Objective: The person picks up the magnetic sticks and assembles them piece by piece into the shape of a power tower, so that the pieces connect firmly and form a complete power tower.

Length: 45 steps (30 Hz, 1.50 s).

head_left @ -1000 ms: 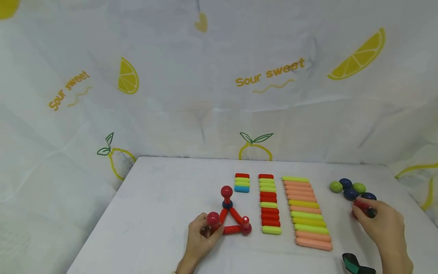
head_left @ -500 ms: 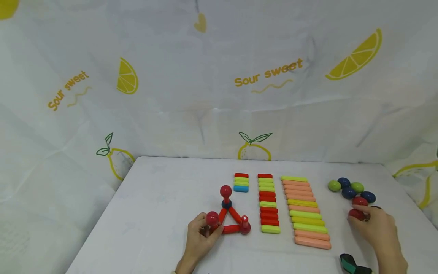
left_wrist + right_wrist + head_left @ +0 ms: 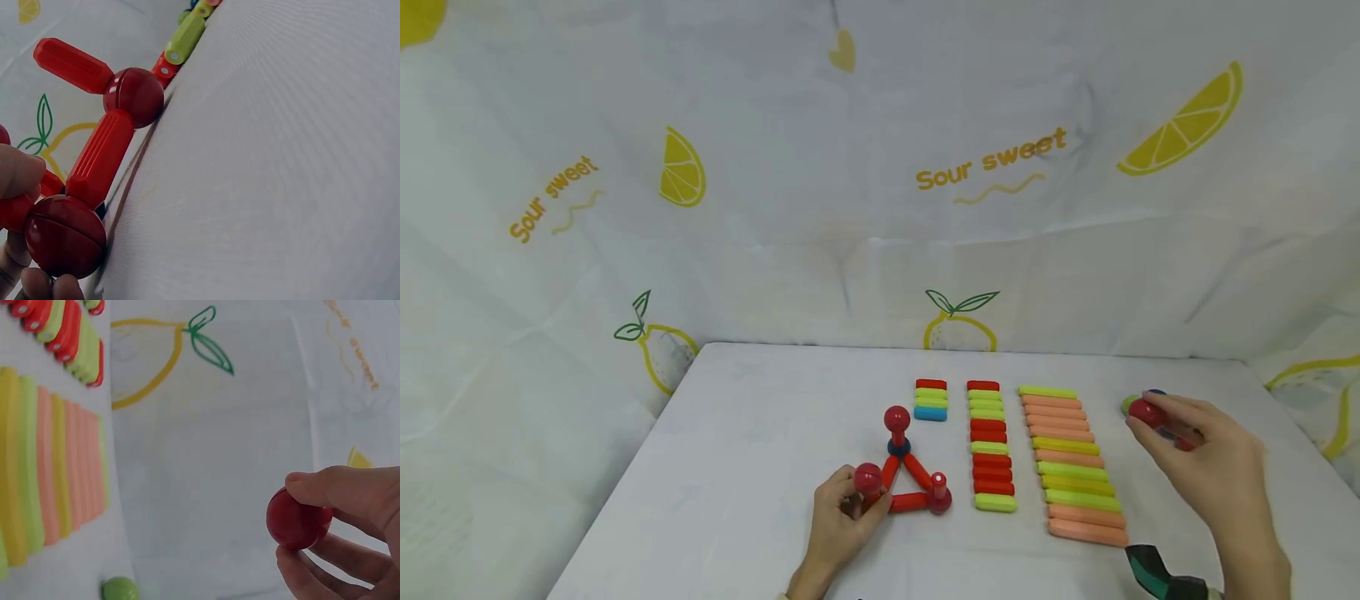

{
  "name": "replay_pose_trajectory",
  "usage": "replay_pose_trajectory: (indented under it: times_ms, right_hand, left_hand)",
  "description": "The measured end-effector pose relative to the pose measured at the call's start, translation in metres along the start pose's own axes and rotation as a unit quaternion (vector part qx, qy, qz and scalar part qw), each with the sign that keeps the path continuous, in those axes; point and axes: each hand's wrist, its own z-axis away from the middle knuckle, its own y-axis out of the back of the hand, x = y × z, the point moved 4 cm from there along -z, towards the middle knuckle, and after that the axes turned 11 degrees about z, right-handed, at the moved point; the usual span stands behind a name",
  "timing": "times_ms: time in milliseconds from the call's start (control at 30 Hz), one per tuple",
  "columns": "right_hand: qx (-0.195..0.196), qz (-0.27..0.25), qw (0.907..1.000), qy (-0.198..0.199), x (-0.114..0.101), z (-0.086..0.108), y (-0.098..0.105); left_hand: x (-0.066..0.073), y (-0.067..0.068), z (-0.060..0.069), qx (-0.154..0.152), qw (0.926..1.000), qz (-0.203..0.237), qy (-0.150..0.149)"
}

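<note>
The person's left grip (image 3: 844, 518) closes round the near left corner of the red triangle (image 3: 910, 502), its thumb at that corner's right side and the other fingers bent on the left. The left wrist (image 3: 814, 571) lies nearer the body than the triangle. Well to the triangle's right, the right grip (image 3: 1206, 454) pinches a red ball (image 3: 294, 519) between thumb and fingertip, the right wrist (image 3: 1247, 521) behind it, nearer the body.

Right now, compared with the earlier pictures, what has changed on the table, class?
The right hand has moved left and upward in the head view, carrying a red ball. The left hand still holds the triangle model; the rows of sticks stayed put.
</note>
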Motion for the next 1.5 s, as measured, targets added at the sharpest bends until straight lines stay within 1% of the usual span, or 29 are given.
replay_pose_trajectory:
  times_ms: [100,200,333,433,533,633,767,867,967,1133,1267,1367,1500]
  right_hand:
    - [0.005,-0.042,0.999,0.012,-0.024,-0.003,0.002]
    - [-0.005,-0.07,0.9967,0.039,-0.049,-0.002,0.0]
    - [-0.031,-0.08,0.9927,0.085,-0.078,0.005,-0.007]
    - [-0.055,-0.078,0.9897,0.107,-0.098,0.011,-0.017]
    - [-0.08,-0.086,0.9842,0.133,-0.118,0.019,-0.029]
    - [-0.108,-0.099,0.976,0.161,-0.137,0.029,-0.041]
    - [-0.152,-0.115,0.9638,0.186,-0.156,0.041,-0.055]
    - [-0.186,-0.124,0.9549,0.196,-0.164,0.048,-0.063]
    - [-0.216,-0.13,0.9468,0.201,-0.167,0.053,-0.07]
    - [-0.271,-0.112,0.9357,0.197,-0.166,0.06,-0.083]
    - [-0.295,-0.09,0.9322,0.189,-0.164,0.061,-0.09]
    - [-0.296,-0.087,0.933,0.185,-0.164,0.061,-0.091]
    - [-0.294,-0.09,0.9331,0.186,-0.163,0.061,-0.09]
  left_hand:
    - [0.0,0.0,0.0,0.001,1.0,-0.003,0.007]
    - [-0.001,0.0,0.0,0.0,1.0,-0.003,0.008]
    - [-0.001,0.0,0.0,-0.002,1.0,-0.001,0.006]
    - [-0.001,0.0,0.0,-0.003,1.0,-0.001,0.001]
    - [0.0,0.001,0.0,-0.002,1.0,-0.002,-0.004]
    - [0.0,0.001,0.0,-0.002,1.0,-0.002,-0.004]
    - [0.0,0.001,0.0,-0.003,1.0,-0.002,-0.001]
    - [0.0,0.001,0.0,-0.002,1.0,0.004,-0.004]
    - [0.0,0.001,0.0,0.0,0.9998,0.012,-0.013]
    - [0.0,0.0,0.001,0.001,0.9994,0.014,-0.031]
    - [0.0,0.0,0.001,0.0,0.9993,0.01,-0.036]
    - [-0.001,0.0,0.001,0.0,0.9995,0.007,-0.031]
    - [-0.002,0.0,0.001,0.0,0.9999,0.001,-0.015]
